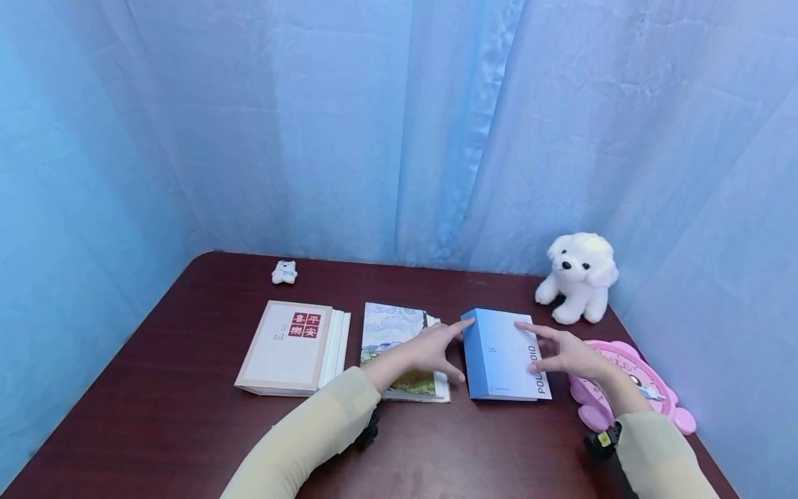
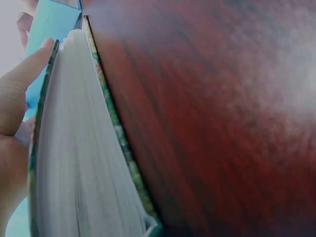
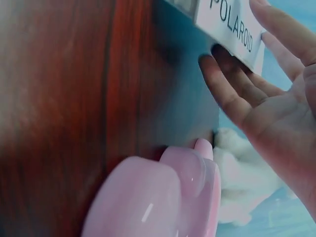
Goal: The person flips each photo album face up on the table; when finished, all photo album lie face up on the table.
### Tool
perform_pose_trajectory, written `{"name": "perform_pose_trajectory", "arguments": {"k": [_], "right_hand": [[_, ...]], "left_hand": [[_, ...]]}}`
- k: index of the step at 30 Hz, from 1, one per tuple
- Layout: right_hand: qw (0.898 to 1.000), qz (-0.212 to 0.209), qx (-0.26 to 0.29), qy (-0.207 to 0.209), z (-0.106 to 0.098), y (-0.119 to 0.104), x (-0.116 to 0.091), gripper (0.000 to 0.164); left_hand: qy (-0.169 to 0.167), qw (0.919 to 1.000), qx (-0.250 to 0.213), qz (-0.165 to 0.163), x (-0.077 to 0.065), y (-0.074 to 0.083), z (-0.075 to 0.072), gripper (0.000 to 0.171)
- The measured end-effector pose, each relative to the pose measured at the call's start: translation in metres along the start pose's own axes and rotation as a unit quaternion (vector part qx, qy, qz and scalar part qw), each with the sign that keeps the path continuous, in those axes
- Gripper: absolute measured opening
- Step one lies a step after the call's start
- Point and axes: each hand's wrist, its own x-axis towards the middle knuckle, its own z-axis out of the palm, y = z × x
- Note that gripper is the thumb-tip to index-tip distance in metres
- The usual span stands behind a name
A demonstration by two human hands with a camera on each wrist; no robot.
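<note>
A thick blue-and-white album (image 1: pixel 501 360) lettered POLAROID lies on the table between my hands. My left hand (image 1: pixel 436 348) reaches over a book with a painted landscape cover (image 1: pixel 399 336), its index fingertip at the album's upper left corner and its thumb spread apart. In the left wrist view, that thumb overlaps the edge of the painted book (image 2: pixel 74 133). My right hand (image 1: pixel 564 351) is at the album's right side, with index fingertip and thumb tip over the white cover. The right wrist view shows its other fingers (image 3: pixel 227 91) loosely bent by the album's edge (image 3: pixel 229 29).
Left of the painted book lies a thick cream album (image 1: pixel 283 350) with red square characters. A small white bear figure (image 1: pixel 285 272) sits behind it. A white plush dog (image 1: pixel 580 277) stands at the back right, and a pink plastic toy (image 1: pixel 623 381) lies beside my right forearm.
</note>
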Motion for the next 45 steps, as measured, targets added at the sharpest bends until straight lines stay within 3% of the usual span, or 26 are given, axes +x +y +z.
{"name": "perform_pose_trajectory", "arguments": {"k": [6,16,28,35,39,45], "right_hand": [[0.999,0.026,-0.023,-0.036,-0.003,0.01,0.004,0.085],[0.997,0.032,-0.058,-0.04,-0.005,0.014,0.008,0.084],[0.989,0.024,-0.144,-0.018,-0.001,0.009,0.013,0.083],[0.985,0.023,-0.172,0.007,-0.005,-0.004,0.015,0.087],[0.983,-0.004,-0.182,0.021,-0.009,-0.023,0.017,0.084],[0.965,-0.053,-0.25,0.063,-0.009,-0.06,0.019,0.075]], "left_hand": [[-0.021,0.9991,0.026,-0.025,0.002,-0.001,0.004,0.105],[-0.027,0.9948,0.093,-0.031,0.005,-0.001,0.008,0.099],[-0.018,0.9963,0.083,-0.018,0.005,-0.006,0.004,0.092],[0.008,0.9986,0.051,-0.006,-0.018,-0.003,-0.024,0.088],[0.024,0.9986,0.046,-0.006,-0.036,-0.002,-0.045,0.085],[0.076,0.9951,0.062,-0.009,-0.065,-0.002,-0.076,0.078]]}}
